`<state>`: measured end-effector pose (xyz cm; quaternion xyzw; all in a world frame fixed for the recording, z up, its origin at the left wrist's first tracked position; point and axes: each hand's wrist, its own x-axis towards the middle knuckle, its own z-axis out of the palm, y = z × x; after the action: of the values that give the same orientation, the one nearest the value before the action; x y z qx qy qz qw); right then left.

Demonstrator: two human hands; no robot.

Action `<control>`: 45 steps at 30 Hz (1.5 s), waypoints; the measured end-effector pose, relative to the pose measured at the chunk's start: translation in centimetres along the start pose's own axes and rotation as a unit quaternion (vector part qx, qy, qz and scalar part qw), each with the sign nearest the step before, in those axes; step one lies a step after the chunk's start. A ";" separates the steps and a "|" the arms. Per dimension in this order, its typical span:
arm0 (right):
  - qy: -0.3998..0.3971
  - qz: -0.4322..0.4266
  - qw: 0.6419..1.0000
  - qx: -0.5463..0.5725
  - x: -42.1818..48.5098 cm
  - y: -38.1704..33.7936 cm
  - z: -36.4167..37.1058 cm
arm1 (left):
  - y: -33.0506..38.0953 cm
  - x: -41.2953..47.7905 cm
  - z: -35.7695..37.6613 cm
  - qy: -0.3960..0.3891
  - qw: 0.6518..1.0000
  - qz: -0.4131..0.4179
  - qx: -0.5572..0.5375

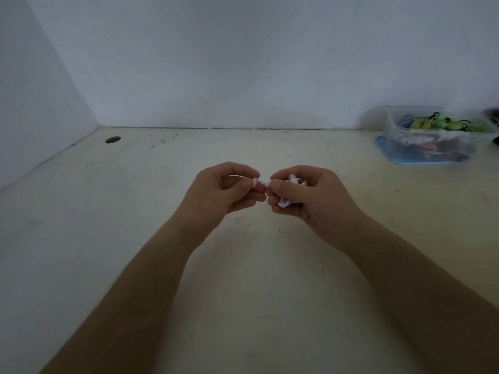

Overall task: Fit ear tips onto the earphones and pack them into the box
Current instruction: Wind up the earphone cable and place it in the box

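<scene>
White earphones point(285, 202), cord bunched, sit in the right hand point(310, 197) above the middle of the cream counter point(108, 238). Its grip is closed, thumb and forefinger pinching one earbud end. Left hand point(224, 191): grip closed in a pinch on a small white ear tip point(255, 181), which touches that earbud end. Clear plastic box point(432, 139) holding green and yellow items stands on a blue lid point(421, 162) at the counter's far right edge, well apart from both hands.

A cream table point(135, 238) bears a clear box point(399, 136), seemingly on a blue lid point(384, 149).
</scene>
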<state>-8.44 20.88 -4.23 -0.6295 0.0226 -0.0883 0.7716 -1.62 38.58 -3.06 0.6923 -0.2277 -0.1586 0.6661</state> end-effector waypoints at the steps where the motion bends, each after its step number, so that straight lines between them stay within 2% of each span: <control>1: -0.002 -0.001 1.000 -0.001 0.0 0.0 0.0 | 0.0 0.0 0.1 0.000 1.000 -0.003 -0.003; 16: -0.012 -0.026 0.999 -0.027 -0.3 -0.3 0.2 | 0.1 -0.2 0.2 0.000 0.999 0.016 0.030; 26: 0.011 -0.028 0.998 -0.054 0.0 0.0 -0.3 | -0.2 -0.1 -0.1 0.004 0.999 0.029 0.030; 45: -0.057 -0.025 0.993 -0.104 0.0 -0.5 -1.1 | 0.0 -0.3 0.0 -0.005 1.000 0.004 0.010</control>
<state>-8.61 19.71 -3.93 -0.7108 -0.0285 -0.0690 0.6994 -1.86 38.67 -3.11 0.6969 -0.2356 -0.1575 0.6588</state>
